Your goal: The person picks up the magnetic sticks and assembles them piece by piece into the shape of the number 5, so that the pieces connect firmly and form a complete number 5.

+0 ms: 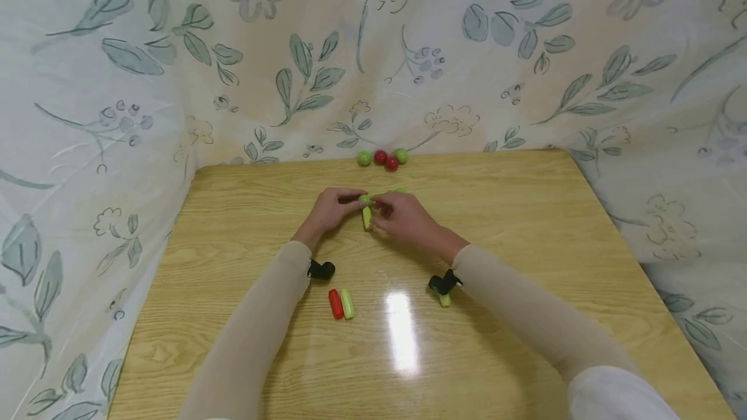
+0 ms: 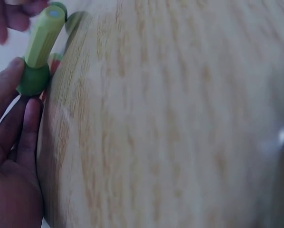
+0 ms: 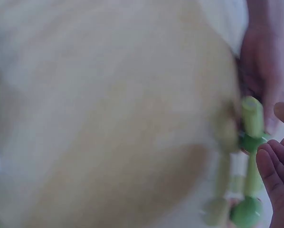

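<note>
Wooden table (image 1: 525, 225) | green stick-and-ball piece (image 1: 366, 215) pinched between left hand (image 1: 331, 210) and right hand (image 1: 403, 216)

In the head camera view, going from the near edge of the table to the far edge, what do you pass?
Red stick beside a green stick, then the left hand and right hand gripping a green piece, then the balls at the far edge.

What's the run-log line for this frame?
hands: both hold green rod-and-ball piece | table: four balls, loose rods
</note>
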The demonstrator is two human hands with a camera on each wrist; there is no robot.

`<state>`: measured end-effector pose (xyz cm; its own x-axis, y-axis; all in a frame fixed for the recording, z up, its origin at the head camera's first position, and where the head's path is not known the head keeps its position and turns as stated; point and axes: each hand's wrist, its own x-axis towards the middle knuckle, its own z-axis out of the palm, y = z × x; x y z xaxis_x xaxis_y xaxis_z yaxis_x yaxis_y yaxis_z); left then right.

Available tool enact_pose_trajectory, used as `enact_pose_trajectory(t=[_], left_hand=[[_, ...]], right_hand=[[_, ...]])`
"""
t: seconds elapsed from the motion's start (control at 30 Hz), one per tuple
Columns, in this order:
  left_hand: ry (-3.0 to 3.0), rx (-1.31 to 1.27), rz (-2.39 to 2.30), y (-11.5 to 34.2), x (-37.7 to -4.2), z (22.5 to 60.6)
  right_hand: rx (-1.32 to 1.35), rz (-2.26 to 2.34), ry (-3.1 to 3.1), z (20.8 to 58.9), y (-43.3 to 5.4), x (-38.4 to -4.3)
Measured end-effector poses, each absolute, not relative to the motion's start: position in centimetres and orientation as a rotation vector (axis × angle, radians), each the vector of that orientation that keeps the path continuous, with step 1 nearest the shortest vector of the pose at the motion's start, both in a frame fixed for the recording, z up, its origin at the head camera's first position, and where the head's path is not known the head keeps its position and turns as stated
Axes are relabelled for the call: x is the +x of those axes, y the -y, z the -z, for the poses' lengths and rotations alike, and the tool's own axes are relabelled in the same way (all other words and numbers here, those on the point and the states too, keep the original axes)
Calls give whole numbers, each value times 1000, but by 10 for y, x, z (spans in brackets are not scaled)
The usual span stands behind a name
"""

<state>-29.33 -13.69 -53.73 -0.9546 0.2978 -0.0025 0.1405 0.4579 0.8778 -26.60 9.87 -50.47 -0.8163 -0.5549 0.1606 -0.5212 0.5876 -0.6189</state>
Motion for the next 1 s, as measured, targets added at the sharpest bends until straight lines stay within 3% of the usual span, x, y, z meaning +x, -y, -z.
enact_pose_trajectory(t=[0.5,1.0], left_hand=[[-2527,366,-1486,137,-292,534],[-2523,368,-1501,136,-301,540]], right_hand=[[-834,1047,-2886,460,-160,-335],[-662,930,-2884,468,-170,-394]])
